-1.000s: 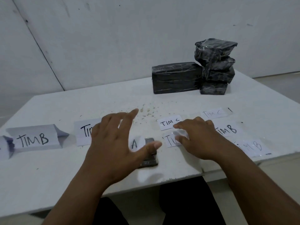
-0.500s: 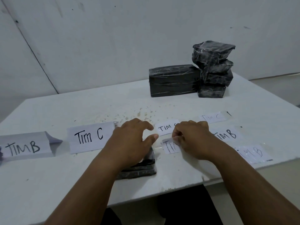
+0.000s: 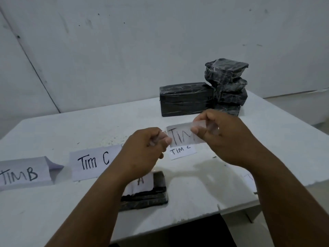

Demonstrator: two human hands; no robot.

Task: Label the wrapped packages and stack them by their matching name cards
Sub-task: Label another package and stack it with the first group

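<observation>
My left hand [image 3: 147,150] and my right hand [image 3: 220,134] hold a taped paper label [image 3: 181,136] reading "TIM" between them, lifted above the table, one hand pinching each end. Below my left forearm lies a flat black wrapped package [image 3: 156,193] with a white label ending in "A" on top. Two large name cards stand at the left: "TIM C" [image 3: 94,162] and "TIM B" [image 3: 23,173]. A small "TIM C" label [image 3: 181,151] lies flat under the lifted one.
A long black wrapped package [image 3: 185,98] lies at the back of the white table [image 3: 267,139], with a stack of several smaller black packages [image 3: 227,86] beside it on the right. Another label [image 3: 250,179] peeks out beside my right forearm. The wall stands close behind.
Both hands have risen off the table, peeling up the "TIM" label and holding it stretched between them. The left hand left the black package, so its "A" label shows again.
</observation>
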